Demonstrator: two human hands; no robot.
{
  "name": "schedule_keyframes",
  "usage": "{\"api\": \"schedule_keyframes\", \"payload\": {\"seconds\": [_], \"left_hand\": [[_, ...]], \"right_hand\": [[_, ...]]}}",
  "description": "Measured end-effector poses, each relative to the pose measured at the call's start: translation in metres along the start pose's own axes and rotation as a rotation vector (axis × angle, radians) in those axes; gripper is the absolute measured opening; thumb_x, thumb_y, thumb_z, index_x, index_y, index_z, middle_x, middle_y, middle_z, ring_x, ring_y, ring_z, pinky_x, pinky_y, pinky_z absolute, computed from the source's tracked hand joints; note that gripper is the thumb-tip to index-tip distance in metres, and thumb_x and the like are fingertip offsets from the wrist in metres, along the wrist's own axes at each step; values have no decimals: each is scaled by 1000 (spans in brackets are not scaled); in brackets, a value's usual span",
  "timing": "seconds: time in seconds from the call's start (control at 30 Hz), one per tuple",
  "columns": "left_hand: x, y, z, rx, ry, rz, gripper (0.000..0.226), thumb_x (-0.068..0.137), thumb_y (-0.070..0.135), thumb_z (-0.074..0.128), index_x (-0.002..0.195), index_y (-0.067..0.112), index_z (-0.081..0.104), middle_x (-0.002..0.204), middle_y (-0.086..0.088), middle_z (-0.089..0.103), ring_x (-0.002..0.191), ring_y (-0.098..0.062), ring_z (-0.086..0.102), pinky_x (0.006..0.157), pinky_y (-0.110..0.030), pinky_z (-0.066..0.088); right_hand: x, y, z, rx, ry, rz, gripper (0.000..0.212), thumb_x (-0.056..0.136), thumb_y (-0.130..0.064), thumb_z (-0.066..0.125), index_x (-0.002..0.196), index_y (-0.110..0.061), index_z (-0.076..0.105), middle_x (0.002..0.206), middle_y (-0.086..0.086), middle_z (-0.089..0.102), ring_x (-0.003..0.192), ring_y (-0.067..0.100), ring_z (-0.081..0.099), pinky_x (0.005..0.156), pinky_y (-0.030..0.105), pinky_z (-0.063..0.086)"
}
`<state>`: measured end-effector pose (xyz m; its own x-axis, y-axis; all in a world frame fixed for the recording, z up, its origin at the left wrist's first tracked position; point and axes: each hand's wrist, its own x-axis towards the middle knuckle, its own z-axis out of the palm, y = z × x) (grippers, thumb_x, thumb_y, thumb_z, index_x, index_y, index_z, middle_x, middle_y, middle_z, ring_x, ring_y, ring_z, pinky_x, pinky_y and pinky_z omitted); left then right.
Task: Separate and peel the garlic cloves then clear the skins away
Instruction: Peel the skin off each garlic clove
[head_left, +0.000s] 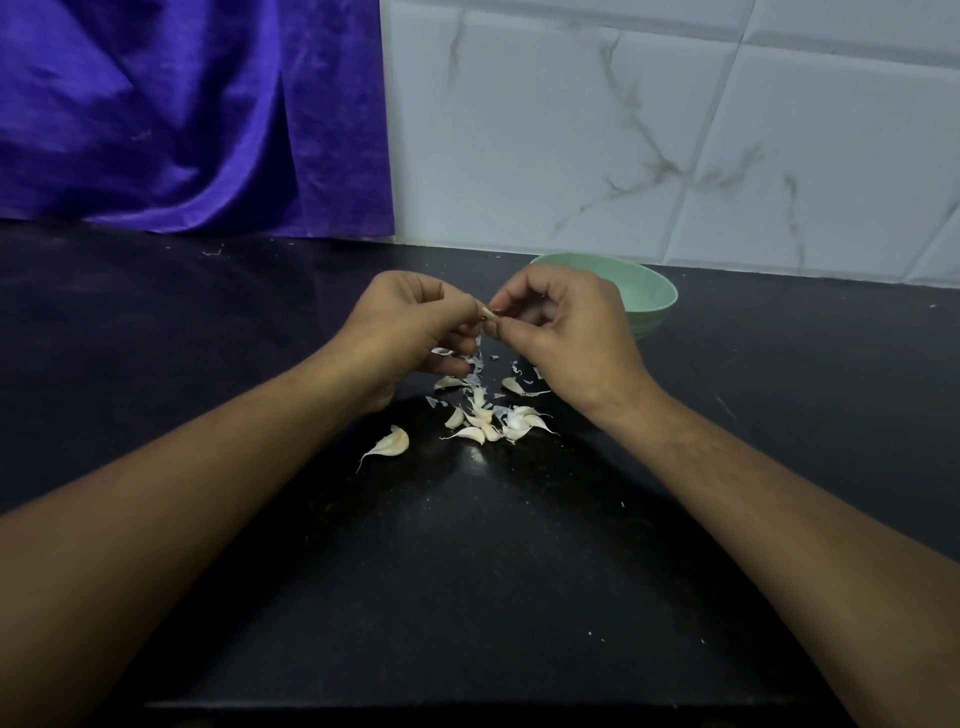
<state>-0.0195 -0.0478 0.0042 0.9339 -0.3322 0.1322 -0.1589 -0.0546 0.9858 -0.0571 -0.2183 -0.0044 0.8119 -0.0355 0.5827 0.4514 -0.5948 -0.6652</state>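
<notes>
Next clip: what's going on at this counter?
A person is peeling garlic over a black counter. The left hand and right hand pinch one clove between them. Beneath them lie a pile of cloves and loose skin flakes, with one lone clove apart to the left. A green bowl sits behind the right hand; its contents are hidden.

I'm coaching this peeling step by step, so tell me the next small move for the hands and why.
Probably pull the hanging strip of skin free of the garlic clove and let it drop. The left hand and right hand both pinch that clove above the counter, and the strip seems to dangle from it. More cloves lie below, so finishing this one comes first.
</notes>
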Motion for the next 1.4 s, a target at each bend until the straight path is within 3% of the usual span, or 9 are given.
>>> {"api": "schedule_keyframes", "payload": {"seconds": [0.13,0.3,0.4,0.53,0.7,0.87,1.03,1.17,1.4], "left_hand": [[0,-1,-1,89,-15,56,18,97,7,67,79,6,72,73,-10,67,66,-15,65,56,-28,60],[1,0,-1,138,1,81,15,97,7,66,82,4,69,77,-13,67,71,-19,65,54,-26,58],[1,-1,-2,188,9,115,15,97,9,67,82,6,71,77,-13,69,71,-20,67,56,-28,57],[2,-1,-3,187,-4,124,19,98,10,66,80,9,70,71,-5,71,69,-17,67,58,-31,58],[3,0,-2,35,-53,49,16,99,5,62,84,4,68,72,-6,69,66,-12,64,53,-24,58],[3,0,-1,-34,-64,28,16,98,8,64,83,6,70,73,-6,69,64,-10,63,53,-24,58],[3,3,-2,1,-67,55,14,97,7,64,85,4,71,76,-8,66,64,-9,62,54,-25,58],[5,2,-4,13,-44,44,11,96,9,67,95,-1,71,70,-3,62,64,-9,63,55,-27,59],[12,-7,-12,179,37,79,16,97,14,66,84,5,69,74,-7,64,72,-18,64,63,-36,61]], "right_hand": [[-1,0,1,79,-21,39,16,83,-4,83,91,-14,73,76,-1,71,58,12,64,58,19,50],[-2,-2,1,104,-41,52,14,84,-2,81,92,-10,74,74,-2,71,58,12,68,56,16,49],[-1,-2,1,99,-31,49,15,84,-4,82,88,-13,71,75,1,73,65,25,74,58,22,54],[-2,-2,3,131,-67,29,21,84,-1,80,99,-14,72,84,10,70,68,36,71,61,32,56],[1,-1,0,155,-65,26,19,85,-3,81,100,-14,76,82,6,72,61,16,65,64,24,54],[2,-2,0,219,-24,28,16,84,-2,81,95,-12,75,83,16,73,68,28,72,66,27,58],[2,-3,3,288,16,37,17,82,0,82,90,-11,71,80,17,72,68,27,69,66,31,59],[1,-7,1,448,59,90,19,83,6,80,94,-3,67,78,19,69,72,28,73,67,33,62],[4,-8,-10,637,99,236,19,91,5,71,109,-2,69,92,16,72,82,27,77,80,41,63]]}}
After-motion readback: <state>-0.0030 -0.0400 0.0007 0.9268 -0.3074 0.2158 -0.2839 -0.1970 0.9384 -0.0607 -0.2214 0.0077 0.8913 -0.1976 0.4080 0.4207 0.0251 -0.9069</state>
